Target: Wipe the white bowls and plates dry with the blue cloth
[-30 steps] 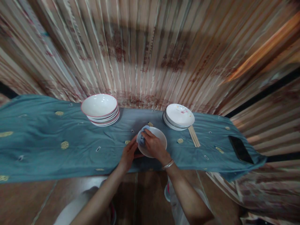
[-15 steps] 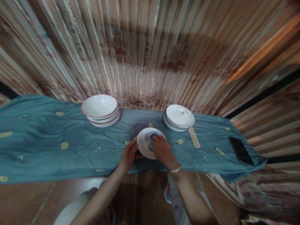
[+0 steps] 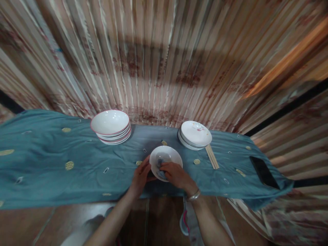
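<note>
A small white bowl [image 3: 167,154] is held over the front middle of the table. My left hand [image 3: 141,174] grips its left rim, with the thumb on the near side and the fingers partly hidden beneath. Inside the bowl, my right hand [image 3: 176,175] presses a bluish cloth [image 3: 160,173] against the inner wall. Most of that cloth is covered by my fingers. A silver bracelet [image 3: 194,195] circles my right wrist.
Back left stands a stack of red-rimmed white bowls [image 3: 110,123]. White plates with a flower print [image 3: 194,132] are stacked back right, with wooden chopsticks [image 3: 212,157] beside them. A black phone [image 3: 263,172] lies on the blue-green tablecloth [image 3: 87,181] at far right. A curtain [image 3: 153,61] hangs behind.
My right hand has moved the cloth from the bowl's upper right part toward its lower left. The bowl tilts slightly differently. The whole view has shifted a little, placing everything lower.
</note>
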`<state>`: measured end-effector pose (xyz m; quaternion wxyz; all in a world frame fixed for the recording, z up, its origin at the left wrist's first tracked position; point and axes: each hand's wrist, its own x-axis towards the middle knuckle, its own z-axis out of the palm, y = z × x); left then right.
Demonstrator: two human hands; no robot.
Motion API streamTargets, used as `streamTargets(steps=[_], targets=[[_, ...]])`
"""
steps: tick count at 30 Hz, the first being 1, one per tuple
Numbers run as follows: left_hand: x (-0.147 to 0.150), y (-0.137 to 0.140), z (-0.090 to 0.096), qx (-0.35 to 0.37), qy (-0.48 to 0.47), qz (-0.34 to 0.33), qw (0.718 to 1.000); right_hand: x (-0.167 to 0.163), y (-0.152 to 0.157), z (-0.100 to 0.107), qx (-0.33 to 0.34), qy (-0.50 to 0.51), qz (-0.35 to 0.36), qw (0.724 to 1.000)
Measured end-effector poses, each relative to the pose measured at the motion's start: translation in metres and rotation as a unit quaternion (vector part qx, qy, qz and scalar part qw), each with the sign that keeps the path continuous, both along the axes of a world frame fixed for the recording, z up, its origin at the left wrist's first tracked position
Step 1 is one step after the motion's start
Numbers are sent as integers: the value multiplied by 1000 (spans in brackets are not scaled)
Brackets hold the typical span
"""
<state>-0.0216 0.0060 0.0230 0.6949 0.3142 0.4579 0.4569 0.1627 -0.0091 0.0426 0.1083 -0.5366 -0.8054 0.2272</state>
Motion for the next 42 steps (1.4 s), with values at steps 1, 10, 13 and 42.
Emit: streamTargets(steps=[1, 10, 13, 42], targets=[[0, 0, 0, 0, -1, 0, 1000, 0, 1, -3, 0, 11, 3, 1000], [-1, 0, 0, 5, -9, 2, 1000, -15, 9, -7, 20, 21, -6, 1000], [-2, 0, -1, 4, -9, -1, 1000, -17, 11, -7, 32, 6, -12, 999], [0, 0, -1, 9, -8, -1, 1000, 7, -6, 17, 16, -130, -21, 991]])
